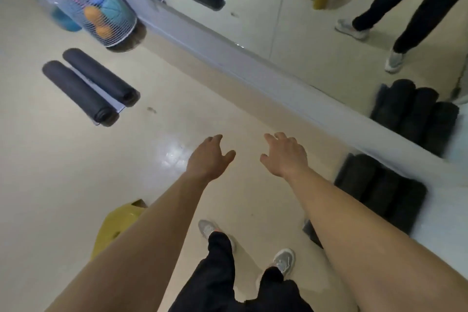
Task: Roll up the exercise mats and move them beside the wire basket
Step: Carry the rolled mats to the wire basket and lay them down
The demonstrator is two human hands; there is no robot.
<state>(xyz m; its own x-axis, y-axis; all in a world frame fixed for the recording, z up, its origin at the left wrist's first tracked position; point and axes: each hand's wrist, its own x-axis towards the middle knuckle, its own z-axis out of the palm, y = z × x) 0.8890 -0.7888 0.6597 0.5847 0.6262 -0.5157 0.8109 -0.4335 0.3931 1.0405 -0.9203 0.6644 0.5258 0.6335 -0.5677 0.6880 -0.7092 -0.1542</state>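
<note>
Already two rolled exercise mats (88, 86) lie side by side on the floor (50, 172) just beside the wire basket (83, 5), long axes parallel, slanting from upper left to lower right. Left hand (209, 157) and right hand (285, 156) hover empty, fingers loosely spread.

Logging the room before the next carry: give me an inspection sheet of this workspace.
Surface: pale glossy floor, one small dark mark near the mats.
Job's things: two rolled mats lie side by side on the floor close to the wire basket; more dark rolled mats sit at the wall on the right.
Clutter: yellow stool beside the left arm; the basket holds orange and teal items, too blurred to name.
Grippers: left hand and right hand both open and empty, held over the floor.
Cables: nothing seen.
Surroundings: wall mirror reflecting mats, stool and the person's legs.
</note>
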